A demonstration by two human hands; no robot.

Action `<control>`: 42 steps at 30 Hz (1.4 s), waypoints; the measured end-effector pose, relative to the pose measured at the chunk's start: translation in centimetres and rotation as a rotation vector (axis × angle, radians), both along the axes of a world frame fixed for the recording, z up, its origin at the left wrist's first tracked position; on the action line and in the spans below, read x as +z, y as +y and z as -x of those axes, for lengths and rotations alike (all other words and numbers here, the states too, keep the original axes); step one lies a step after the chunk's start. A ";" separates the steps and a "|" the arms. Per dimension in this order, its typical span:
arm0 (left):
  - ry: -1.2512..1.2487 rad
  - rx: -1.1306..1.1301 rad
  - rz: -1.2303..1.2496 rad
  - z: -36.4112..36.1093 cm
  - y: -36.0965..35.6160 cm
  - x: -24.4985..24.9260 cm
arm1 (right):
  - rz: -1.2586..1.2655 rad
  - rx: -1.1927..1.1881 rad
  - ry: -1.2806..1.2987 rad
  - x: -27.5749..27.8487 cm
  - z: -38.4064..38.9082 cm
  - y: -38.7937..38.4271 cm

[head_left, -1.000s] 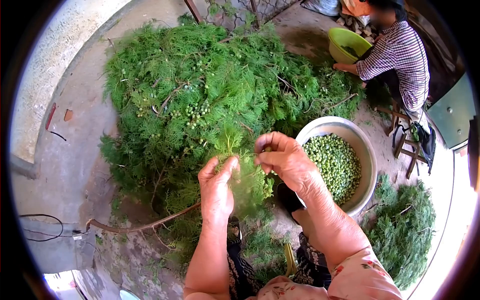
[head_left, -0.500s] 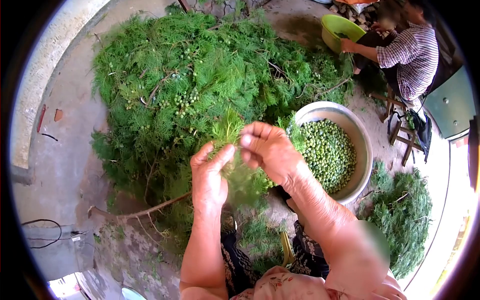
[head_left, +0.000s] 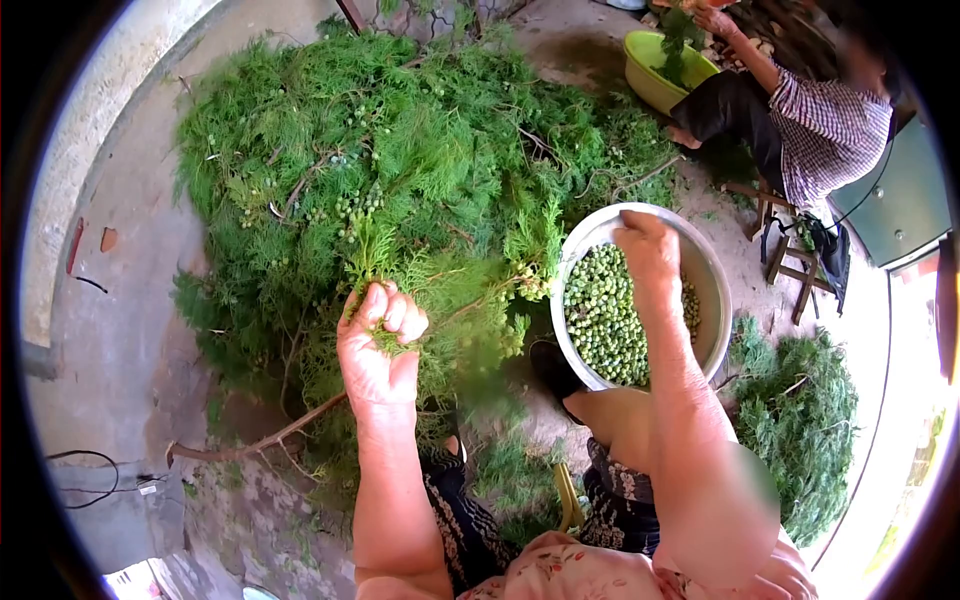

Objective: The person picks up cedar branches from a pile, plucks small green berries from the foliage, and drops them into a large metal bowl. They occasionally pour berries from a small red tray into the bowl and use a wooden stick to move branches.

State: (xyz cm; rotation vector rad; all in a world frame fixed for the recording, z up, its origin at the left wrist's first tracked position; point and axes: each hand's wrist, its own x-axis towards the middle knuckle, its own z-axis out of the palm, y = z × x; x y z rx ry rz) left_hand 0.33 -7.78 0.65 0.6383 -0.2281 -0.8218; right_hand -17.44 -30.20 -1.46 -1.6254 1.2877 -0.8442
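Now your right hand [head_left: 648, 250] has left the sprig [head_left: 455, 305] and hovers over the bowl [head_left: 590, 228] of green berries [head_left: 600, 320] beneath it, probably dropping one, though whether its fingers hold anything cannot be told. Your left hand [head_left: 380, 345] stays fisted around the sprig.

The big heap of conifer branches [head_left: 420, 150] is bright feathery green, as is the sprig [head_left: 460, 297]. The berries [head_left: 600, 320] are a paler yellow-green inside a dull silver metal basin [head_left: 708, 270]. A co-worker's shirt [head_left: 830, 130] is checked purple and white, the plastic bowl [head_left: 645, 85] lime green, the floor [head_left: 130, 300] mottled grey, and the near sleeve [head_left: 560, 575] pink with a floral print.
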 end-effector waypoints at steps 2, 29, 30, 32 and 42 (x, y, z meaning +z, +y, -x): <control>0.006 -0.005 0.066 -0.1 0.1 0.1 | -0.515 0.106 -0.280 -0.2 -1.0 1.6; 0.150 -0.150 0.561 -1.8 4.3 0.7 | -1.182 0.230 -0.390 -4.6 -8.2 9.8; 0.173 -0.154 0.561 -1.6 4.4 0.9 | -1.153 0.171 -0.304 -3.9 -8.6 10.3; 0.155 -0.207 0.556 -1.3 4.4 0.7 | -1.113 0.142 -0.329 -3.1 -8.1 10.7; -0.426 0.296 -0.318 -0.8 4.2 1.8 | -0.906 -0.015 -0.414 -1.2 -9.4 12.2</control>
